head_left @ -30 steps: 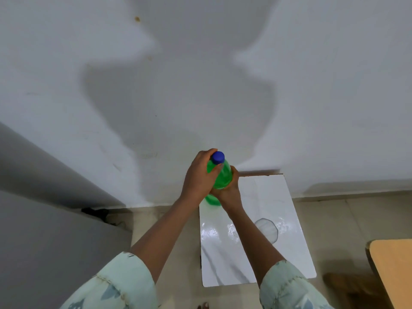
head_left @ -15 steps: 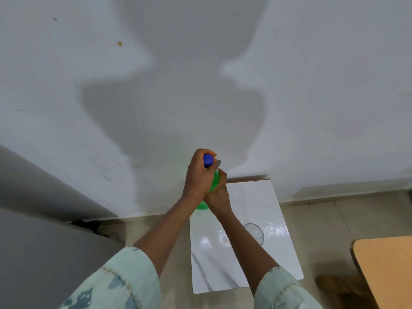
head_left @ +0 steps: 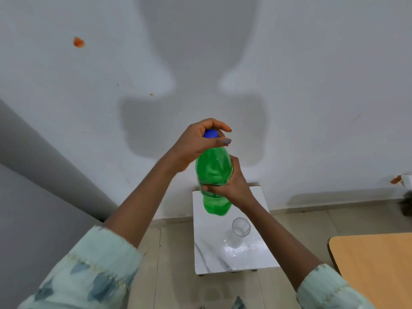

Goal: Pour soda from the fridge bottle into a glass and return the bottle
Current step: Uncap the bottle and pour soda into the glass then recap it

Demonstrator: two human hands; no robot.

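A green soda bottle [head_left: 213, 168] with a blue cap [head_left: 210, 133] is held upright in the air above a small white marble-look table [head_left: 205, 259]. My right hand [head_left: 231, 185] wraps the bottle's middle from the right. My left hand [head_left: 196, 143] is closed over the cap from the left, fingers curled around it. An empty clear glass [head_left: 240, 229] stands upright on the table, below and to the right of the bottle's base.
A grey fridge side [head_left: 33, 197] fills the left. A wooden tabletop corner [head_left: 374, 264] juts in at lower right. A white wall [head_left: 312, 85] rises right behind the small table. Tiled floor [head_left: 174, 275] lies between them.
The bottle has come up higher and nearer to the camera, off the table's back edge. My left hand stays on the cap and my right hand has slid lower on the bottle.
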